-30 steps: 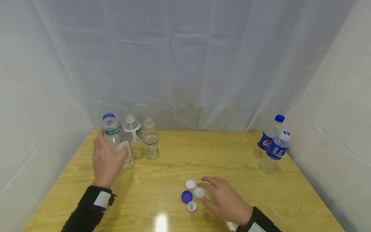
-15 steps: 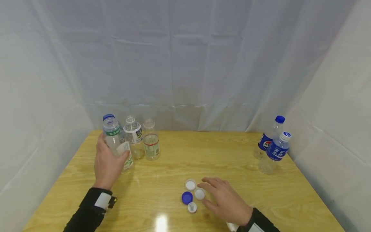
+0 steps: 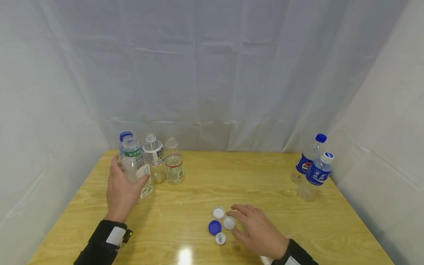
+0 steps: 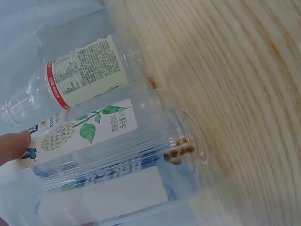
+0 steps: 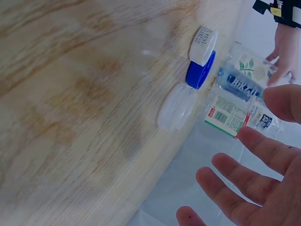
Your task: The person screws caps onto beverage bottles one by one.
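My left hand is wrapped around a clear plastic bottle with a green band and a leaf-printed label. That bottle has no cap. In the left wrist view, the thumb presses on its label, and brown drops show near its base. Close to it stand a clear bottle with a white label and one with a red-edged label. My right hand hovers with fingers loosely spread beside several bottle caps: a blue cap and white caps. Nothing is in its grasp in the right wrist view.
A blue-topped bottle is partly hidden behind the gripped one. Two capped bottles, a Pepsi bottle and a blue-labelled water bottle, stand at the right. White sheeting surrounds the wooden table. A whitish object lies beneath the right wrist.
The neck of the bottle in my left hand has shifted slightly right, showing more of the blue top behind. My right hand stays beside the caps. The whole view has tilted slightly.
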A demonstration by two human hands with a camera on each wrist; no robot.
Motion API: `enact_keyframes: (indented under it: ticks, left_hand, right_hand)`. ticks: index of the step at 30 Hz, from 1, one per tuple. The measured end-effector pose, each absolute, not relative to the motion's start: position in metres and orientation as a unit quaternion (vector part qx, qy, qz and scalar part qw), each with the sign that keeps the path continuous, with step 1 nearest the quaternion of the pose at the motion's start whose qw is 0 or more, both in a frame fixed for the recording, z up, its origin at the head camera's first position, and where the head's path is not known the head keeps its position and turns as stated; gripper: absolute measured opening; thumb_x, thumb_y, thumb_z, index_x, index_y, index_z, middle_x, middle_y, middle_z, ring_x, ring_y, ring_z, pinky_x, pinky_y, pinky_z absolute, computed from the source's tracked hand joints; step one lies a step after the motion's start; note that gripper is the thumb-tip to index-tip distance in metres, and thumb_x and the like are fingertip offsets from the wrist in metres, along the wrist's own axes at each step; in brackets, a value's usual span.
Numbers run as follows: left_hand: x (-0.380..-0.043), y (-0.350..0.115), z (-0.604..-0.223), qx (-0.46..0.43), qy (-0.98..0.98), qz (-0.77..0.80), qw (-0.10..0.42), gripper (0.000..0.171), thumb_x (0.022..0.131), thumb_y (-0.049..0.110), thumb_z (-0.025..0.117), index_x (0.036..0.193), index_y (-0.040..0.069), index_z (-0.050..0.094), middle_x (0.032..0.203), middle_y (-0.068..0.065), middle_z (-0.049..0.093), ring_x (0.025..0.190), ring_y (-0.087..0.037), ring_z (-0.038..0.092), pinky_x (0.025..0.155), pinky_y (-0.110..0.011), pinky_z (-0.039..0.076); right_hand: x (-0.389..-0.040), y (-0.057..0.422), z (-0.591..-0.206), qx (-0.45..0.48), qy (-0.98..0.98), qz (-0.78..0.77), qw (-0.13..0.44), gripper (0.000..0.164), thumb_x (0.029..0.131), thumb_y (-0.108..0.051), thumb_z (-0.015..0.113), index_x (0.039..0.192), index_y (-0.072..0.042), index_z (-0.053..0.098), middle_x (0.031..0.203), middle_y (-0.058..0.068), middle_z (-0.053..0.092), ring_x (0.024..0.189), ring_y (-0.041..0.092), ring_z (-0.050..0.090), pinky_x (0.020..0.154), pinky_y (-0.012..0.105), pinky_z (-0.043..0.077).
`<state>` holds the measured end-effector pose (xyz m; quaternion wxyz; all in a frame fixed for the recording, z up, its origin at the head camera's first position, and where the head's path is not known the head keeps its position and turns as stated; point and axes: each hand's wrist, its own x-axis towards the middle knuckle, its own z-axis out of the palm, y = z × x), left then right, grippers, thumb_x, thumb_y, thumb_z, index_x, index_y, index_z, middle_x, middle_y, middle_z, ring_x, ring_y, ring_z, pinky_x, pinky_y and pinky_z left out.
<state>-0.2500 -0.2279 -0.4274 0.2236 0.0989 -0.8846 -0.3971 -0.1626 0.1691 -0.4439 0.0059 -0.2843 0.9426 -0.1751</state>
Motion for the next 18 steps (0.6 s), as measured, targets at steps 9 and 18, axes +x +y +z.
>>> enact_keyframes:
  ticks: [9,18]
  left_hand:
    - [-0.234,-0.208,-0.421,0.043,-0.884,-0.381,0.265,0.108,0.075,0.029,0.088,0.158,0.007,0.022,0.146,-0.027,0.047,0.125,-0.046,0.050,0.098,-0.066,0.043]
    - [-0.219,-0.190,-0.419,-0.038,-0.866,-0.395,0.306,0.104,0.072,0.017,0.091,0.154,0.004,0.029,0.140,-0.026,0.046,0.121,-0.041,0.047,0.091,-0.062,0.047]
  right_hand:
    - [-0.166,0.173,-0.447,-0.287,0.942,-0.175,0.006,0.045,0.096,-0.032,0.067,0.138,-0.020,0.059,0.143,0.007,0.057,0.127,0.026,0.055,0.098,0.058,0.048]
    - [-0.167,0.172,-0.450,-0.288,0.941,-0.178,-0.006,0.044,0.096,-0.032,0.068,0.137,-0.019,0.061,0.142,0.009,0.058,0.126,0.027,0.056,0.098,0.058,0.049]
